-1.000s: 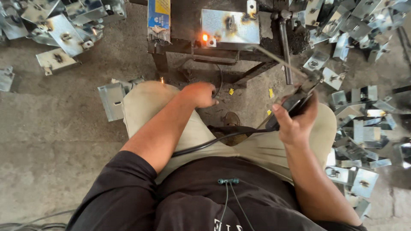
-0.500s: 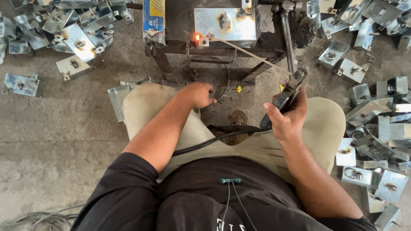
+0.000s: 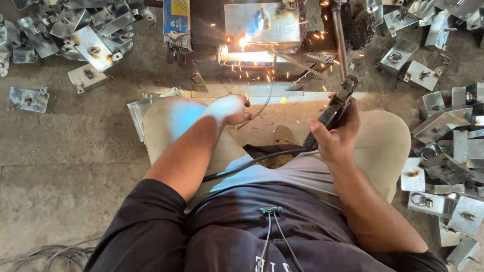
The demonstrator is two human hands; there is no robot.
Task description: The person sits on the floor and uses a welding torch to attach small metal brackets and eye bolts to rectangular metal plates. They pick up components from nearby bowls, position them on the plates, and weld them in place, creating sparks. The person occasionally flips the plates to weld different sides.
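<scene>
Concrete floor (image 3: 65,166): bracket piles (image 3: 443,151) around electrode holder (image 3: 335,108), sparks.

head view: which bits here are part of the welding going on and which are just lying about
In use:
- electrode holder gripped in right hand, its black cable crossing the lap
- metal box sparking at the arc
- left hand resting on the knee

Lying about:
- metal brackets, left pile
- metal brackets, right pile
- electrode packet

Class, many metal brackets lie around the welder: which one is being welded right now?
The metal bracket on the stand straight ahead: sparks and a bright arc flare at its lower edge. The heaps of brackets left and right lie dark on the floor.
</scene>
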